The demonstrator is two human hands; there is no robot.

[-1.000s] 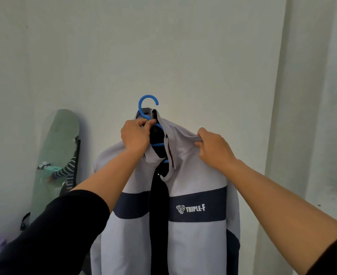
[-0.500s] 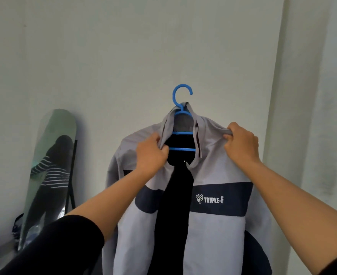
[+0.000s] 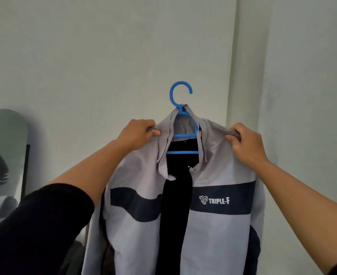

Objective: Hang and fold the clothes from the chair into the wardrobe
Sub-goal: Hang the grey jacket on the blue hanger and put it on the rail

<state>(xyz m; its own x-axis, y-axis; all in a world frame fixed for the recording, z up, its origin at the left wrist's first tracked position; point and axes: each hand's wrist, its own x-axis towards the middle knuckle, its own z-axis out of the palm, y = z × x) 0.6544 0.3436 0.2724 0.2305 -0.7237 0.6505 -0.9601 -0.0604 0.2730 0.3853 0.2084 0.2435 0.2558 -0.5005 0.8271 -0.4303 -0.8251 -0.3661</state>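
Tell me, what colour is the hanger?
Blue. The hanger shows clearly in the head view.

One head-worn view looks forward and roughly level at the pale wall (image 3: 104,56), close behind the grey jacket (image 3: 219,231), which fills the lower middle. Both forearms reach in from the bottom corners toward it. Left of the jacket, a leaning mirror (image 3: 6,155) sits at the frame edge.

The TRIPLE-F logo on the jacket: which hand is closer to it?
Right. The right hand grips the jacket shoulder directly above the TRIPLE-F logo; the left hand grips the opposite shoulder, across the open front.
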